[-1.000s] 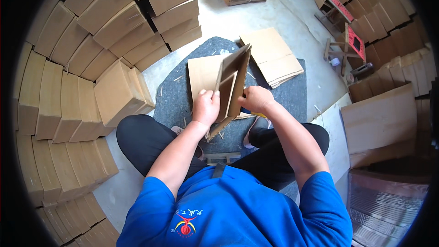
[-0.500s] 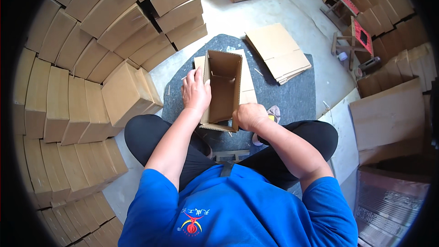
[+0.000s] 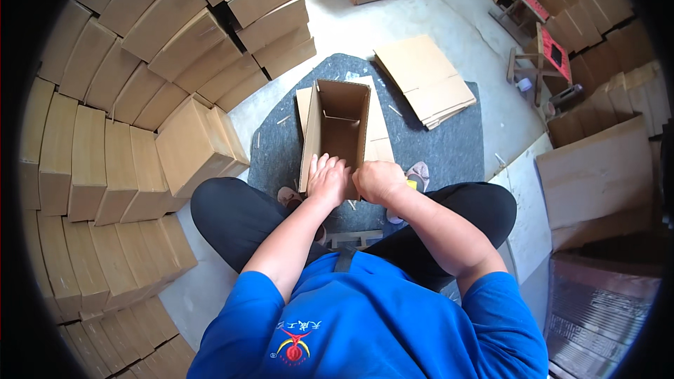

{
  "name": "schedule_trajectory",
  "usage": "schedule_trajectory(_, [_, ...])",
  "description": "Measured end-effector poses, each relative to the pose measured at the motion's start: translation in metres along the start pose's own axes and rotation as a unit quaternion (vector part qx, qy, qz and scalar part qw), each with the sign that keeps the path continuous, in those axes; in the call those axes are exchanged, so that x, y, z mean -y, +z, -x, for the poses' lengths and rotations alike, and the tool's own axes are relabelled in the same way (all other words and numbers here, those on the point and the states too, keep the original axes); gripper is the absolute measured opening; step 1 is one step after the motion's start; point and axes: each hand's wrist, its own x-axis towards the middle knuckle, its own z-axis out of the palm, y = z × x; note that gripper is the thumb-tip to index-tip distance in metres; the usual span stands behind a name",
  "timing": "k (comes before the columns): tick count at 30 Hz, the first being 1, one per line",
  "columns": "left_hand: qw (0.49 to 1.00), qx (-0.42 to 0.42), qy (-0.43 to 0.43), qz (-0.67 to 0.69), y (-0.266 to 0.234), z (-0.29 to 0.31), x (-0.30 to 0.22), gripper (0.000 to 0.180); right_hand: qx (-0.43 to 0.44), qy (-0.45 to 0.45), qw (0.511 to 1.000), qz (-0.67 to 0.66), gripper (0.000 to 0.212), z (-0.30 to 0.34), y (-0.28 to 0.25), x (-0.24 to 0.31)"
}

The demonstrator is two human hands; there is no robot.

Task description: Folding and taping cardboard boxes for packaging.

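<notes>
An open-topped cardboard box (image 3: 342, 133), long and narrow, stands upright between my knees with its mouth toward me. My left hand (image 3: 328, 180) lies over the near end of the box, its fingers stretched out and close together, the tips toward the opening. At the near right corner my right hand (image 3: 379, 181) is closed in a fist over the box's edge, and its fingertips are hidden. Flat cardboard (image 3: 380, 126) lies beneath the box, showing on both sides.
A dark mat (image 3: 281, 144) covers the floor here. A stack of flat cartons (image 3: 428, 81) lies on it at the far right. Stacked cardboard boxes (image 3: 105, 168) wall the left side. Folding stools (image 3: 551, 52) with red seats stand at right, near a large cardboard sheet (image 3: 597, 175).
My left hand has moved from the box's left wall toward me, onto its near end beside the right hand. My right fist has shifted slightly left and stays at the near right corner.
</notes>
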Motion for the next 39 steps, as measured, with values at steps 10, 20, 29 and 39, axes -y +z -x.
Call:
schedule_trajectory(10, [0.978, -0.197, 0.057, 0.044, -0.041, -0.101, -0.019, 0.06, -0.038, 0.02, 0.998, -0.043, 0.029, 0.009, 0.005, -0.006])
schedule_trajectory(20, [0.996, -0.019, -0.021, -0.087, 0.012, -0.095, -0.004, 0.065, -0.068, 0.04, 0.995, -0.062, 0.034, 0.004, 0.011, -0.003])
schedule_trajectory(29, [0.978, -0.035, 0.043, 0.202, -0.068, -0.114, 0.007, 0.032, -0.068, 0.038, 0.996, -0.037, 0.025, 0.001, 0.009, -0.003])
schedule_trajectory(39, [0.894, -0.166, -0.126, 0.397, -0.006, -0.061, 0.013, 0.069, -0.018, 0.02, 0.993, 0.113, 0.034, -0.015, -0.014, -0.007])
